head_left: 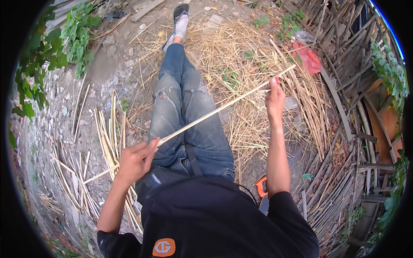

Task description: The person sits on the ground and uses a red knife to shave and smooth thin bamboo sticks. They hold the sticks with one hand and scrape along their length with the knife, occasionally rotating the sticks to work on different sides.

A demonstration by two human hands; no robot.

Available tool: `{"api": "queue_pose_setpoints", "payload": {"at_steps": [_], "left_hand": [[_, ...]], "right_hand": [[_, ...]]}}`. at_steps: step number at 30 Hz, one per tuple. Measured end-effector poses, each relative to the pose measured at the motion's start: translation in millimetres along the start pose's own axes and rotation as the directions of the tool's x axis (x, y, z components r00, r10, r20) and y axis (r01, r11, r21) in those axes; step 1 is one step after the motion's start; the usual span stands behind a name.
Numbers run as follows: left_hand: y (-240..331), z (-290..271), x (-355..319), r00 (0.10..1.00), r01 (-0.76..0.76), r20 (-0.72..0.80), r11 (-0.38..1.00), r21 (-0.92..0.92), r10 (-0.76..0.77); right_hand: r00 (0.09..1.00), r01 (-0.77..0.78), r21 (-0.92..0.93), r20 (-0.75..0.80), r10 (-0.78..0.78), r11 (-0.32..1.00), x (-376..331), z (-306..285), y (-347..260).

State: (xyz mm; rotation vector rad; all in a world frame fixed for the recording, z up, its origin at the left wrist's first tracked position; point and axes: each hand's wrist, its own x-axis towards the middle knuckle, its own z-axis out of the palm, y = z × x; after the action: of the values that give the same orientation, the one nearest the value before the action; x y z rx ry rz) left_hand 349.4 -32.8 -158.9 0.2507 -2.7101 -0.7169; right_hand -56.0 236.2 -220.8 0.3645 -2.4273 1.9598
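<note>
Free room over the jeans [195,105], long pale strip [223,106] slantwise across

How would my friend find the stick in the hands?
Find the ripped blue jeans stretching up the middle. A long pale stick slants across them, from the left hand up past the right hand. Unlike the loose sticks on the ground, it is held in both hands.

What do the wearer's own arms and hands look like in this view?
The left hand and right hand wear no visible gloves. Both forearms are bare, with no watch or cable showing on them. The left sleeve and right sleeve are short and black. A small red patch shows at the right fingertips; I can't tell what it is.
</note>
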Motion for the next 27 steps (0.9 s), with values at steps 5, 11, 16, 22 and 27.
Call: {"api": "queue_pose_setpoints", "payload": {"at_steps": [5, 11, 16, 22, 27], "left_hand": [[-5.7, 13.7, 2.7, 0.999, 0.047, 0.009, 0.992, -0.116, -0.046], [6.9, 27.9, 27.4, 0.945, 0.297, 0.240, 0.895, -0.333, -0.224], [20.6, 43.0, 50.1, 0.926, 0.354, 0.315, 0.763, -0.541, -0.207], [34.3, 56.2, 67.0, 0.941, 0.322, 0.283, 0.742, -0.588, -0.184], [28.3, 62.4, 64.0, 0.940, 0.338, 0.233, 0.754, -0.563, -0.247]], "right_hand": [[0.982, -0.115, 0.509, 0.190, 0.019, 0.853, -38.4, 47.6, -46.9], [0.938, -0.185, 0.526, 0.348, -0.012, 0.830, -77.0, 78.1, -67.0], [0.921, -0.215, 0.547, 0.388, -0.017, 0.809, -98.1, 91.9, -72.5], [0.882, -0.103, 0.298, 0.468, -0.051, 0.949, -122.1, 96.0, -70.2], [0.788, 0.310, -0.130, 0.589, -0.179, 0.942, -143.7, 85.7, -83.1]]}}
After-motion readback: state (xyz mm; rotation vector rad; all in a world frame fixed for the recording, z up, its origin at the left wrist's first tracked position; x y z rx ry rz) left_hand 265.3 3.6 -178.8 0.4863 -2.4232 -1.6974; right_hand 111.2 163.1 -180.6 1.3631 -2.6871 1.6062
